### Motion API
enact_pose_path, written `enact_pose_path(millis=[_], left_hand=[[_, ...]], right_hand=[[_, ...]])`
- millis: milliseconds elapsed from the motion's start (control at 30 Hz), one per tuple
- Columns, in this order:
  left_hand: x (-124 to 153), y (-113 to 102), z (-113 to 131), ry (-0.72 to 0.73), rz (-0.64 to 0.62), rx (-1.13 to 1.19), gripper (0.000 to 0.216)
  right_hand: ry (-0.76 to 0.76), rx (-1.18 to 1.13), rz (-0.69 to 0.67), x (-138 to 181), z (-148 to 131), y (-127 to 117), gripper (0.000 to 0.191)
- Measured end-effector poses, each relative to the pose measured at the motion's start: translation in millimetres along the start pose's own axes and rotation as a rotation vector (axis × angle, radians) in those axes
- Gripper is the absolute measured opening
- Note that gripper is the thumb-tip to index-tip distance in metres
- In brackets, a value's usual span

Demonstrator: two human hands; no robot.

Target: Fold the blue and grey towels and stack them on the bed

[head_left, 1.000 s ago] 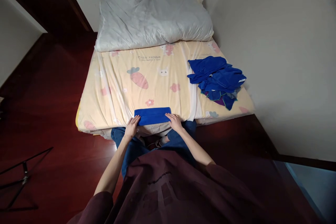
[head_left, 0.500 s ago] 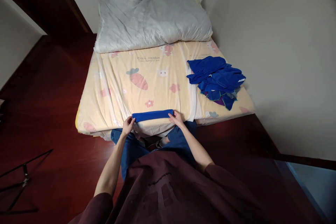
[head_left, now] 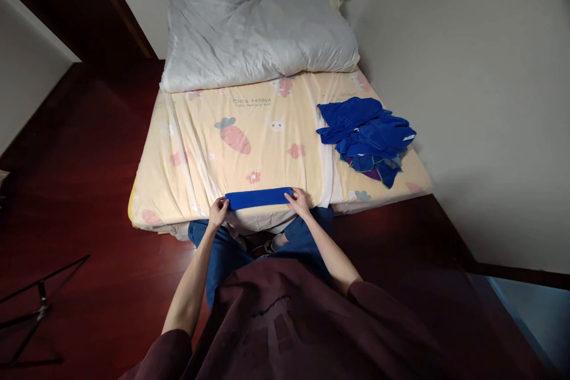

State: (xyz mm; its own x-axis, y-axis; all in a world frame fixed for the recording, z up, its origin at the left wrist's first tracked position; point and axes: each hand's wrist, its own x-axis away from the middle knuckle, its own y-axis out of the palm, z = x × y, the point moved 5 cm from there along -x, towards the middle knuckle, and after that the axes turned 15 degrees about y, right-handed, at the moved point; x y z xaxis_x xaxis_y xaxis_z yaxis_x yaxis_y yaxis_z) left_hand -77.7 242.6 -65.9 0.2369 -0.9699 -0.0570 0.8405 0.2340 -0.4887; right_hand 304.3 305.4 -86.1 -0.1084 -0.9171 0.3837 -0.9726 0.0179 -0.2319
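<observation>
A blue cloth (head_left: 258, 198), folded into a long narrow strip, lies at the front edge of the bed. My left hand (head_left: 218, 212) pinches its left end between thumb and fingers. At the opposite end, my right hand (head_left: 298, 201) grips the strip's right corner the same way. To the right on the bed is a loose pile of blue cloths (head_left: 367, 133), with some purple and grey showing underneath and green edging on a few. Whether the strip is lifted off the sheet I cannot tell.
The bed has a yellow sheet (head_left: 187, 130) printed with carrots and rabbits. A white quilt (head_left: 262, 35) lies bunched at its head end. A wall (head_left: 467, 101) stands on the right. Black metal stand legs (head_left: 42, 303) rest on the dark red floor at lower left.
The folded strip looks slightly wider front to back than before. Both hands keep hold of its ends, with the right hand shifted slightly left.
</observation>
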Motion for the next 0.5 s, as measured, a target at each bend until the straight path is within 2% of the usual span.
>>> enact_pose_path(millis=[133, 267, 333, 400, 500], left_hand=[[0, -1, 5, 0.04, -0.007, -0.113, 0.052], [3, -1, 33, 0.331, 0.043, -0.38, 0.055], [5, 10, 52, 0.491, -0.046, -0.467, 0.057], [9, 27, 67, 0.615, -0.202, -0.508, 0.058], [13, 50, 75, 0.681, -0.367, -0.558, 0.06]], right_hand=[[-0.06, 0.169, 0.105, 7, -6, -3, 0.058], [-0.307, 0.47, 0.273, 28, -30, 2, 0.051], [-0.416, 0.614, 0.242, 41, -43, 17, 0.05], [-0.514, 0.729, 0.136, 53, -53, 37, 0.051], [-0.625, 0.82, 0.006, 65, -57, 62, 0.053]])
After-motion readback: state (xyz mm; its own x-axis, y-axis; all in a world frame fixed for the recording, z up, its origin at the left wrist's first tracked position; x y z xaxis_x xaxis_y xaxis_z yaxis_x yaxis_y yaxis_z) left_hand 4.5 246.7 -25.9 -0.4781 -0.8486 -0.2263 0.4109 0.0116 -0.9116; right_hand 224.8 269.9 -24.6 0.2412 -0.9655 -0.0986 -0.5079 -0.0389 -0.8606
